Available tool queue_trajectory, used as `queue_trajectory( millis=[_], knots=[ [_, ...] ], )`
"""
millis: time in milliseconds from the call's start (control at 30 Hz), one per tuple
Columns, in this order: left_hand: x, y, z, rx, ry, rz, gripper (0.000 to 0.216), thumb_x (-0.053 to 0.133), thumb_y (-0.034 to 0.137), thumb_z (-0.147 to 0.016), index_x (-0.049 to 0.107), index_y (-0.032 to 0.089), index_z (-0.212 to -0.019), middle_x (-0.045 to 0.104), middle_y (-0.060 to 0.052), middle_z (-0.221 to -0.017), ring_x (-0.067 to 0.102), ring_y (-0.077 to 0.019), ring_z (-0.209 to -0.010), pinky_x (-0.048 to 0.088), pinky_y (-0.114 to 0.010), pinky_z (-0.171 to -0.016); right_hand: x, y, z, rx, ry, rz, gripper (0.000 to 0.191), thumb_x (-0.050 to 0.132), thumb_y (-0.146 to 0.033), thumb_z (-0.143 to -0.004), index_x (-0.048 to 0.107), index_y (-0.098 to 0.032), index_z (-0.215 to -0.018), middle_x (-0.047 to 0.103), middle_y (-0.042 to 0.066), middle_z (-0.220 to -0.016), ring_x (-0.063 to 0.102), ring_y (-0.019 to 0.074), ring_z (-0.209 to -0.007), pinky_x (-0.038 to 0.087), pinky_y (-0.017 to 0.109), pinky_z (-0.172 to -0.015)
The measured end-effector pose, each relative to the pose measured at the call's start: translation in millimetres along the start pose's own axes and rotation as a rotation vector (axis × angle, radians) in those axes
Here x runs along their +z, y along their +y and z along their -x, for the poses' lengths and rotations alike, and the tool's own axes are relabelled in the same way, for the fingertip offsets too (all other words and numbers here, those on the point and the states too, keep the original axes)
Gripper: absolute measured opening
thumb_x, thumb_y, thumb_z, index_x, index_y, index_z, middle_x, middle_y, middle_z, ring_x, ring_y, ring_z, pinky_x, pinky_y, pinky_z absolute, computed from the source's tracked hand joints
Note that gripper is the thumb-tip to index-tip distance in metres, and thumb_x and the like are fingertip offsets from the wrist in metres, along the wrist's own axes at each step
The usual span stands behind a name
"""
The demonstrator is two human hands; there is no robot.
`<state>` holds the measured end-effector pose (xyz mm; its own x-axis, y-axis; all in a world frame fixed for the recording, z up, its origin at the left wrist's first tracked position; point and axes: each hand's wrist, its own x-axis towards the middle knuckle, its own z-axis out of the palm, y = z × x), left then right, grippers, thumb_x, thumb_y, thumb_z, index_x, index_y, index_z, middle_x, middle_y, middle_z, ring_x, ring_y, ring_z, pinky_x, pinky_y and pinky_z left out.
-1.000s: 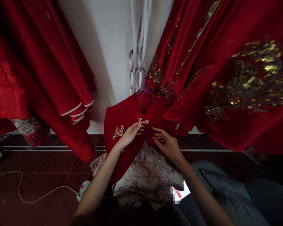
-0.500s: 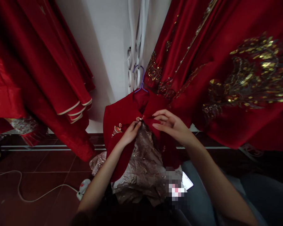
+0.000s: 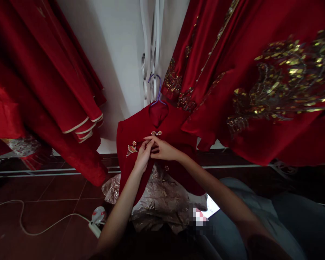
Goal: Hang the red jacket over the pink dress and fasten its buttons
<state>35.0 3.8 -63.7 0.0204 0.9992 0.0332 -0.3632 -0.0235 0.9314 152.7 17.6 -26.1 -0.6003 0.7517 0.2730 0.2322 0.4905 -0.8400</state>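
A small red jacket (image 3: 137, 131) hangs on a purple hanger (image 3: 156, 94) against a white wall. It has beaded clasps (image 3: 156, 133) near the collar and a fan-shaped brooch (image 3: 131, 148) on its left front. My left hand (image 3: 143, 156) and my right hand (image 3: 162, 148) meet at the front opening just below the clasps, fingers pinched on the red cloth edges. A pale gold embroidered skirt (image 3: 162, 198) shows beneath the open lower front.
Long red gowns (image 3: 56, 90) hang at left. A red gown with gold sequin embroidery (image 3: 273, 90) hangs at right. A white cord (image 3: 38, 227) and power strip (image 3: 97, 220) lie on the dark red tile floor. Grey-blue cloth (image 3: 260, 216) covers my lap.
The jacket front was opened and is now drawn together again. My right hand moved left to meet my left hand below the clasps. The view shifted slightly.
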Motion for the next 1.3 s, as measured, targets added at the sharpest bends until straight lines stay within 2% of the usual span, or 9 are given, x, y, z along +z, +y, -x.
queue_trajectory(
  millis=[100, 200, 300, 533, 633, 767, 967, 1167, 1300],
  knots=[
    [-14.9, -4.3, 7.7, 0.016, 0.033, -0.094, 0.039, 0.06, 0.028, -0.079, 0.054, 0.015, -0.115, 0.065, -0.011, -0.111, 0.062, -0.017, -0.099, 0.049, -0.031, -0.085, 0.1, 5.0, 2.6, 0.02, -0.023, -0.086, 0.049, 0.058, -0.014, -0.073, 0.045, -0.02, -0.12, 0.06, 0.004, -0.097, 0.062, 0.0122, -0.086, 0.053, 0.03, -0.076],
    [-25.2, -5.4, 17.2, 0.096, 0.056, -0.227, 0.036, 0.064, 0.022, -0.073, 0.059, 0.015, -0.108, 0.066, -0.01, -0.108, 0.063, -0.0161, -0.095, 0.049, -0.029, -0.084, 0.7, 4.4, 11.9, 0.029, 0.096, 0.069, 0.034, 0.061, -0.018, -0.074, 0.052, -0.019, -0.107, 0.06, 0.003, -0.088, 0.06, 0.012, -0.079, 0.052, 0.027, -0.069],
    [-24.4, -2.2, 26.1, 0.172, 0.154, -0.279, 0.024, 0.069, 0.028, -0.069, 0.066, 0.014, -0.089, 0.069, -0.007, -0.09, 0.065, -0.0155, -0.082, 0.05, -0.026, -0.077, 7.1, -0.4, 27.0, 0.059, 0.238, 0.257, 0.022, 0.063, -0.022, -0.073, 0.056, -0.018, -0.094, 0.06, 0.003, -0.084, 0.057, 0.0113, -0.069, 0.05, 0.026, -0.063],
    [-10.8, 9.0, 36.5, 0.194, 0.166, -0.293, 0.033, 0.061, 0.044, -0.076, 0.06, 0.014, -0.062, 0.051, 0.004, -0.052, 0.047, -0.0076, -0.048, 0.04, -0.019, -0.049, 31.8, -10.4, 48.2, 0.16, 0.415, 0.145, 0.034, 0.067, -0.036, -0.071, 0.05, -0.02, -0.096, 0.059, 0.004, -0.086, 0.058, 0.0132, -0.07, 0.05, 0.025, -0.057],
    [-10.7, 7.6, 37.3, 0.325, 0.217, -0.418, 0.026, 0.064, 0.039, -0.075, 0.059, 0.015, -0.064, 0.052, 0.004, -0.056, 0.048, -0.0078, -0.052, 0.039, -0.019, -0.053, 42.7, -9.9, 46.0, 0.167, 0.416, 0.089, 0.034, 0.066, -0.03, -0.07, 0.047, -0.02, -0.097, 0.058, 0.001, -0.081, 0.057, 0.0117, -0.063, 0.05, 0.025, -0.055],
    [-19.6, 10.1, 36.7, 0.348, 0.222, -0.457, 0.023, 0.065, 0.037, -0.073, 0.06, 0.017, -0.084, 0.054, 0.004, -0.059, 0.052, -0.0099, -0.057, 0.042, -0.02, -0.056, 49.1, -7.7, 42.6, 0.18, 0.516, 0.067, 0.032, 0.066, -0.031, -0.071, 0.047, -0.021, -0.095, 0.057, -0.001, -0.072, 0.057, 0.0122, -0.06, 0.049, 0.025, -0.053],
    [-60.3, 14.7, 19.7, 0.499, 0.431, -0.623, 0.036, 0.07, 0.034, -0.068, 0.055, 0.019, -0.098, 0.057, -0.003, -0.087, 0.056, -0.0135, -0.08, 0.048, -0.026, -0.073, 34.7, -17.2, 40.1, 0.217, 0.521, 0.032, 0.026, 0.072, -0.038, -0.067, 0.061, -0.019, -0.081, 0.066, 0.003, -0.071, 0.062, 0.0151, -0.065, 0.053, 0.029, -0.06],
    [-74.2, -0.1, 4.2, 0.381, 0.351, -0.436, 0.042, 0.069, 0.028, -0.067, 0.044, 0.018, -0.1, 0.055, -0.003, -0.088, 0.058, -0.011, -0.077, 0.049, -0.028, -0.076, 34.5, -24.6, 16.1, 0.171, 0.445, -0.356, 0.032, 0.074, -0.04, -0.063, 0.063, -0.018, -0.083, 0.069, 0.004, -0.077, 0.066, 0.0175, -0.071, 0.058, 0.031, -0.059],
    [-69.7, -4.9, 1.7, 0.337, 0.383, -0.438, 0.041, 0.072, 0.026, -0.063, 0.045, 0.017, -0.092, 0.055, -0.004, -0.09, 0.057, -0.0098, -0.074, 0.049, -0.025, -0.071, 41.7, -4.0, -10.5, 0.184, 0.481, -0.381, 0.037, 0.076, -0.041, -0.058, 0.064, -0.016, -0.082, 0.069, 0.004, -0.075, 0.066, 0.0168, -0.068, 0.059, 0.031, -0.057]
  ],
)
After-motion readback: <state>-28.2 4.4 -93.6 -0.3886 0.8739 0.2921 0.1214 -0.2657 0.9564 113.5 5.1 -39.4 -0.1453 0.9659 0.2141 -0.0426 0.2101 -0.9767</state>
